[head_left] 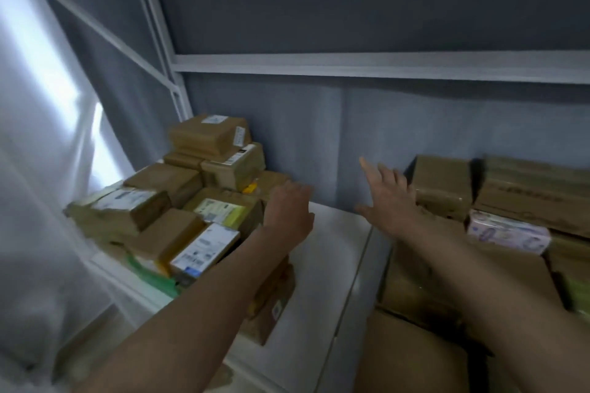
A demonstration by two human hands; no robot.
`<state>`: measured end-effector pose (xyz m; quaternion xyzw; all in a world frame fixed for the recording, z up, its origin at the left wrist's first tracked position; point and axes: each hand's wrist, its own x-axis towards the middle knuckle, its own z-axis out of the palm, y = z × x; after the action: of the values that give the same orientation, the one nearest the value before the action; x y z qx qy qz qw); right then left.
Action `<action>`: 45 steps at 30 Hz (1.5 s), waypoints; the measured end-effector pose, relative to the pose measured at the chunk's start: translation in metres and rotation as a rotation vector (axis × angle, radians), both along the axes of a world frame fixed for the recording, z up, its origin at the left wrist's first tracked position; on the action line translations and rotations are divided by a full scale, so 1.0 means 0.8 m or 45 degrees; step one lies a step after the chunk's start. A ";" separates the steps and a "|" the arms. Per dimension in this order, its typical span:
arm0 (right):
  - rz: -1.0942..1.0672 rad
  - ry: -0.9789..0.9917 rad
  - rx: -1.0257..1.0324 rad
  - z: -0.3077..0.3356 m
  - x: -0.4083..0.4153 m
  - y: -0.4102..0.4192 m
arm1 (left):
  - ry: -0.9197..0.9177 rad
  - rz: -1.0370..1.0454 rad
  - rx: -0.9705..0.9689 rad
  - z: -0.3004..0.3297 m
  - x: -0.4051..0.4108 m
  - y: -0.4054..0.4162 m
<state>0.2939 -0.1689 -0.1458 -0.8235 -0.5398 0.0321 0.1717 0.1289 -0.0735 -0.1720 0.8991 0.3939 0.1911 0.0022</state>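
Observation:
Both my arms reach forward over a white shelf point(338, 249). My left hand point(289, 209) hovers beside a heap of brown cardboard parcels point(178, 198) at the left; its fingers bend downward and hold nothing. My right hand point(388, 193) is spread with straight fingers, next to a second stack of brown boxes point(443, 185) at the right, and holds nothing. Whether either hand touches a box I cannot tell. The whole view is blurred.
A parcel with a white label point(204, 249) lies at the front of the left heap. A pale patterned pack point(507, 230) sits among the right boxes. A large brown box point(412, 357) is at the bottom right. White shelf bars point(351, 65) and a grey wall stand behind. A white curtain point(38, 169) hangs left.

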 end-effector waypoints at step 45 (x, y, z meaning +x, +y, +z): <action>0.153 0.454 0.043 -0.023 -0.260 0.448 | -0.501 0.409 -0.670 0.042 -0.266 0.452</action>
<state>0.0862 0.1891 -0.1641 -0.7681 -0.5493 0.1788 0.2763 -0.0842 0.2883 -0.1387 0.7403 0.5579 0.2505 0.2790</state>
